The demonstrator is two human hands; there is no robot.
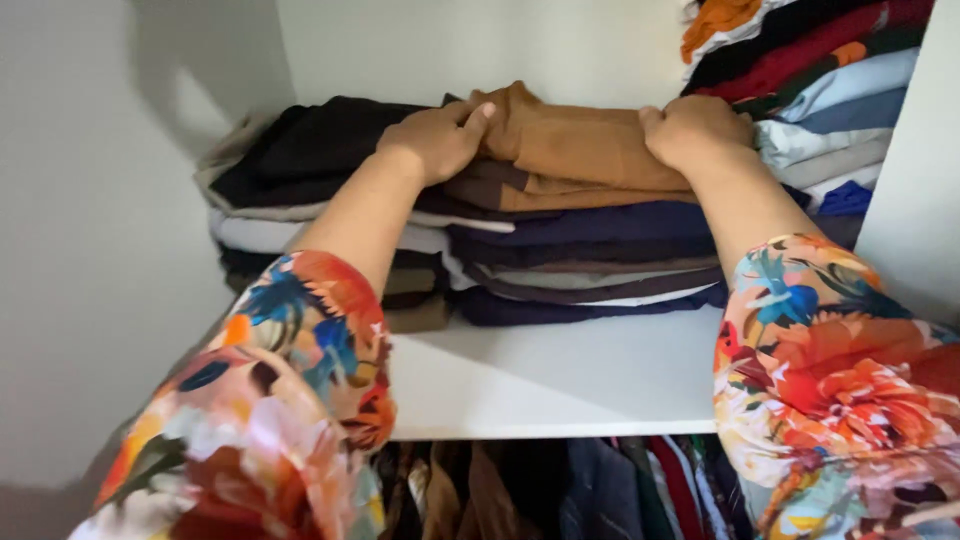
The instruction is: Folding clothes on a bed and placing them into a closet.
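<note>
A folded tan-brown garment (580, 148) lies on top of the middle stack of folded clothes (590, 260) on a white wardrobe shelf (560, 375). My left hand (435, 140) grips the garment's left end, fingers curled over its edge. At the right end, my right hand (693, 130) is closed on the same piece. Both arms wear bright floral sleeves.
A stack of dark and pale folded clothes (300, 170) stands to the left, by the white side wall. A taller pile of red, blue and grey clothes (830, 100) rises at the right. Hanging garments (560, 490) show below the shelf.
</note>
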